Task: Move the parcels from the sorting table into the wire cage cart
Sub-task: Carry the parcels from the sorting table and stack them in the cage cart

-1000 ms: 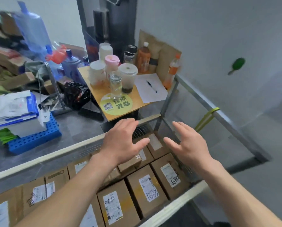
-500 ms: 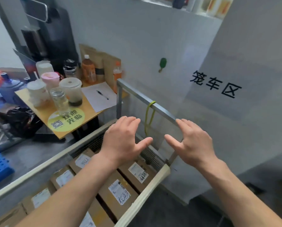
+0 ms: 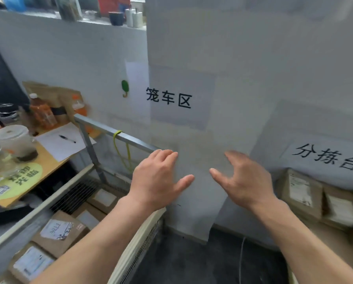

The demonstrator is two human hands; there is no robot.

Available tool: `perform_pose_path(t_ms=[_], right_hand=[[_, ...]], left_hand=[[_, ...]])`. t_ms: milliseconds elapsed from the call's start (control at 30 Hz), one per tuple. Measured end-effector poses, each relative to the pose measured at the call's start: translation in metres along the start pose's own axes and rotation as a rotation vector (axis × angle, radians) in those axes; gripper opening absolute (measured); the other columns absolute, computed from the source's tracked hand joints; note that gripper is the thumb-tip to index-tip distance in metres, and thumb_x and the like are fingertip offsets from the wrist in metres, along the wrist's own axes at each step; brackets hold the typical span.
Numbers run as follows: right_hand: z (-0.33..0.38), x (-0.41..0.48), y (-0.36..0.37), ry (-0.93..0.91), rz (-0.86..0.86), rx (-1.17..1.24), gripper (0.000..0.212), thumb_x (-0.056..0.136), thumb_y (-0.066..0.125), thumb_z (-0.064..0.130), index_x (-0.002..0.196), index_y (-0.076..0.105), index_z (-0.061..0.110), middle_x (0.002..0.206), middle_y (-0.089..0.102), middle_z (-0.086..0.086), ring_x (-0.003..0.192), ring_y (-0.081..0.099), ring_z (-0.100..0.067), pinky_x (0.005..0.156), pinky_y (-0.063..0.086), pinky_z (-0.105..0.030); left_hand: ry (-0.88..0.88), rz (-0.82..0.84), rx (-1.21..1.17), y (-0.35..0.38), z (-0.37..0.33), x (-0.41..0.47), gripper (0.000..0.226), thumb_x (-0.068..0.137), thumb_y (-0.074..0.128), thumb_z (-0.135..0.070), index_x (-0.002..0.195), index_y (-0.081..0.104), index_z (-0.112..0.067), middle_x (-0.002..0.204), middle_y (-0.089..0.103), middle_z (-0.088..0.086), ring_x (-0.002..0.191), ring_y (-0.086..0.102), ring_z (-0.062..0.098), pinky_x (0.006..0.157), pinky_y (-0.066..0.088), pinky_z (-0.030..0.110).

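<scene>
Brown cardboard parcels with white labels [image 3: 58, 232] lie inside the wire cage cart [image 3: 118, 136] at the lower left. More labelled parcels [image 3: 300, 193] are stacked on the sorting table [image 3: 331, 240] at the right edge, below a wall sign. My left hand [image 3: 157, 179] and my right hand [image 3: 243, 177] hover in front of the grey wall between cart and table. Both have relaxed fingers and hold nothing.
A small wooden table [image 3: 42, 160] beyond the cart carries cups, bottles, a sheet of paper and a pen. A yellow strap [image 3: 120, 152] hangs from the cart's rail. The dark floor [image 3: 192, 261] lies between cart and sorting table.
The view has swung right from the cart toward the sorting table, whose parcels have come into sight. Both hands stayed empty and moved along with the turn.
</scene>
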State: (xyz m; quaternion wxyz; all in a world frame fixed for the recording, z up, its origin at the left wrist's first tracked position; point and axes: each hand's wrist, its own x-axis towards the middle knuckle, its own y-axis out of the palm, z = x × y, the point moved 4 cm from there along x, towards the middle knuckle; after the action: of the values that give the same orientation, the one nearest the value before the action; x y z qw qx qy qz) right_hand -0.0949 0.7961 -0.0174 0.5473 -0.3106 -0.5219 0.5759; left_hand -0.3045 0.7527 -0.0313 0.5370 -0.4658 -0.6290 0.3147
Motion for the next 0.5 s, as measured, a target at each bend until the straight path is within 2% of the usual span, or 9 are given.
perform_pose_path(t_ms=[33,133,300,400,500], right_hand=[[-0.013,-0.005,-0.006,0.016,0.003,0.001,0.061,0.084,0.051,0.072,0.124,0.059,0.026,0.120,0.065,0.002,0.112,0.061,-0.025,0.082,0.049,-0.036],[-0.050,-0.022,-0.026,0.059,-0.014,-0.017,0.066,0.088,0.055,0.067,0.138,0.054,0.025,0.137,0.061,0.001,0.123,0.057,-0.025,0.095,0.048,-0.038],[-0.107,-0.048,-0.051,0.177,-0.029,-0.040,0.069,0.091,0.054,0.065,0.145,0.049,0.023,0.145,0.055,0.002,0.133,0.049,-0.021,0.102,0.042,-0.038],[-0.134,-0.060,-0.059,0.231,-0.054,-0.054,0.064,0.089,0.054,0.066,0.136,0.056,0.023,0.138,0.060,0.003,0.129,0.052,-0.021,0.096,0.045,-0.038],[-0.157,-0.070,-0.062,0.295,-0.076,-0.056,0.063,0.089,0.055,0.065,0.136,0.057,0.024,0.142,0.058,0.004,0.132,0.051,-0.021,0.097,0.045,-0.039]], left_hand=[[0.016,-0.003,-0.003,0.003,-0.015,0.001,0.074,0.080,0.045,-0.073,0.117,0.071,-0.014,0.114,0.071,-0.002,0.108,0.067,0.020,0.077,0.058,0.034],[0.063,-0.016,-0.010,0.012,-0.056,0.004,0.073,0.079,0.044,-0.073,0.114,0.071,-0.015,0.112,0.071,-0.002,0.106,0.068,0.021,0.075,0.058,0.034],[0.134,0.041,-0.059,0.031,-0.112,0.010,0.076,0.078,0.041,-0.075,0.118,0.068,-0.016,0.118,0.069,-0.002,0.110,0.065,0.023,0.080,0.056,0.036],[0.168,0.139,-0.082,0.041,-0.140,0.015,0.089,0.076,0.026,-0.080,0.135,0.058,-0.021,0.137,0.058,-0.007,0.128,0.052,0.017,0.096,0.048,0.035],[0.212,0.177,-0.107,0.052,-0.162,0.021,0.091,0.074,0.021,-0.081,0.136,0.055,-0.023,0.141,0.054,-0.008,0.131,0.049,0.016,0.096,0.046,0.035]])
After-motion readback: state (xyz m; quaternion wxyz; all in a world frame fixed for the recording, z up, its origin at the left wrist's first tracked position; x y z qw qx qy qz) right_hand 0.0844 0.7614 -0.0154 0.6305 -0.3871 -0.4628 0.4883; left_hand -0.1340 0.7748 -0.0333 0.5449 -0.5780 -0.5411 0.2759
